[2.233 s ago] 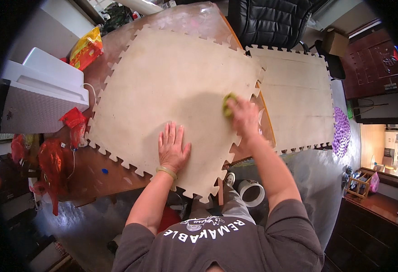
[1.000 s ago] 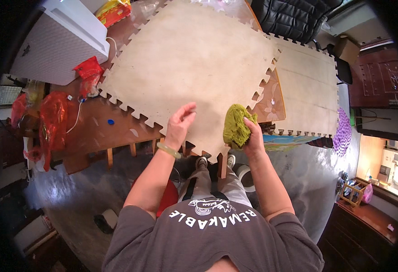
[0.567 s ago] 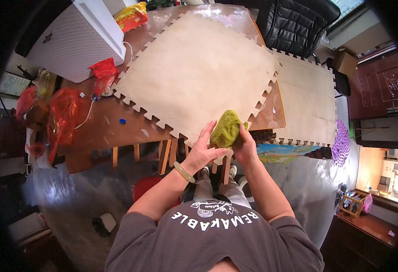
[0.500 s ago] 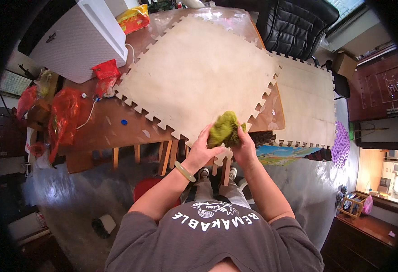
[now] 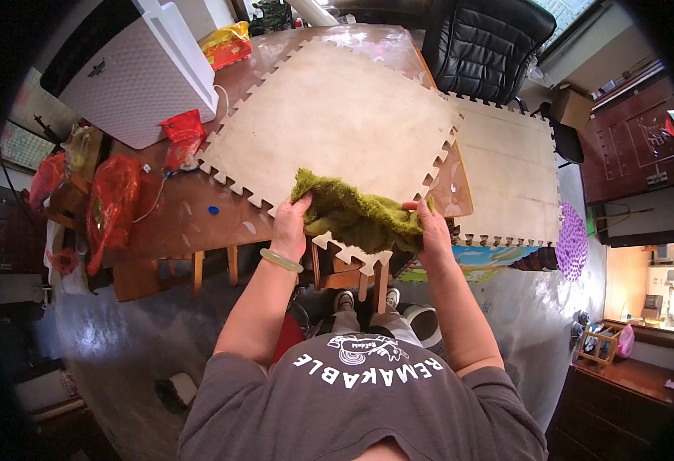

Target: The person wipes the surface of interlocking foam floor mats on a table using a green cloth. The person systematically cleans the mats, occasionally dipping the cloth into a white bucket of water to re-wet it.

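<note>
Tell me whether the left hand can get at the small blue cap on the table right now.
Probably not at once: the left hand grips one end of the green cloth. The blue cap lies uncovered on bare table just left of it, with nothing between.

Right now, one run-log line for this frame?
left hand: grips green cloth | right hand: grips cloth | cloth: spread between hands over foam mat edge

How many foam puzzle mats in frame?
2. One mat lies on the wooden table, just past the green cloth held in the left hand and right hand. The second mat sits to its right, past the table edge. Others may be hidden.
</note>
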Tool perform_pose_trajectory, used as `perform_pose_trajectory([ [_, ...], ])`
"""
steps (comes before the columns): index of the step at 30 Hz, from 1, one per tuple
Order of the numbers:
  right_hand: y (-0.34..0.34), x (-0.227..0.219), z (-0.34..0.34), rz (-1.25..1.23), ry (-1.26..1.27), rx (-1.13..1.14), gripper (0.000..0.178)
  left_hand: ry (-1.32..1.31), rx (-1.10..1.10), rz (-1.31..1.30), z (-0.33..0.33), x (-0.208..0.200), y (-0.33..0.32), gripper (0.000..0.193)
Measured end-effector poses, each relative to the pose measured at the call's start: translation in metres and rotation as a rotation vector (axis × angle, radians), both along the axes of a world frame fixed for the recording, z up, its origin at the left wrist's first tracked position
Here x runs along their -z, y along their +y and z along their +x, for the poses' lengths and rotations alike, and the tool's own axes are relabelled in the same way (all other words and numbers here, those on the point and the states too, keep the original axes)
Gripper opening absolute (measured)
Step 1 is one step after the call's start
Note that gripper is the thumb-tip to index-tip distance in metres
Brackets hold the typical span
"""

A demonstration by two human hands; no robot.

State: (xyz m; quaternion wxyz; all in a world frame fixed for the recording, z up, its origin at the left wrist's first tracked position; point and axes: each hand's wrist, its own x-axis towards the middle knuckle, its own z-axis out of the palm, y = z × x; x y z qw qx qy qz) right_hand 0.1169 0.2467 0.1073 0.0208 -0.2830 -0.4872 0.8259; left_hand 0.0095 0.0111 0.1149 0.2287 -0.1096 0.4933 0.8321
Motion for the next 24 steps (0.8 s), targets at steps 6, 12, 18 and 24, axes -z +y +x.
perform_pose_trajectory([
  [6,0.022,-0.002,-0.013,-0.007,-0.018,-0.059,0.046,-0.010,0.018,-0.132,-0.013,-0.005,0.000,0.027],
  [12,0.046,0.039,-0.038,-0.023,-0.047,0.039,0.057,-0.005,0.104,-0.372,-0.036,0.000,0.002,0.061],
  [18,0.052,0.085,-0.013,0.557,-0.119,0.012,0.071,0.149,0.196,-0.536,-0.029,0.015,-0.001,0.068],
  [24,0.033,0.069,0.027,0.540,-0.186,0.020,0.056,0.112,0.188,-0.396,-0.003,0.014,-0.001,0.045],
])
